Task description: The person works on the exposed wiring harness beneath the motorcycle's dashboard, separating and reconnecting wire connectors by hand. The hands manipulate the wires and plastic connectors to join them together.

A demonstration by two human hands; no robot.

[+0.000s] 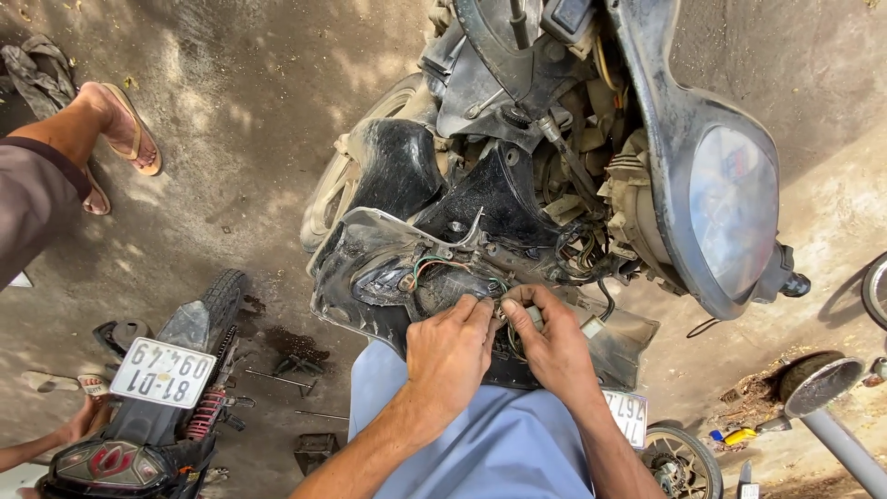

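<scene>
Pinching the wires at frame centre, left hand and right hand both closed on them; motorbike panels off, wiring job seems midway

Fingertips of the left hand and right hand conceal the wiring junction; what they grip is possibly a connector. Both forearms and the motorcycle's headlamp housing are cropped by frame edges.

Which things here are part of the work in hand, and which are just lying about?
In use: left hand, right hand, wires, headlight housing.

Lying about: rag, screwdriver, mirror, second motorbike.
</scene>
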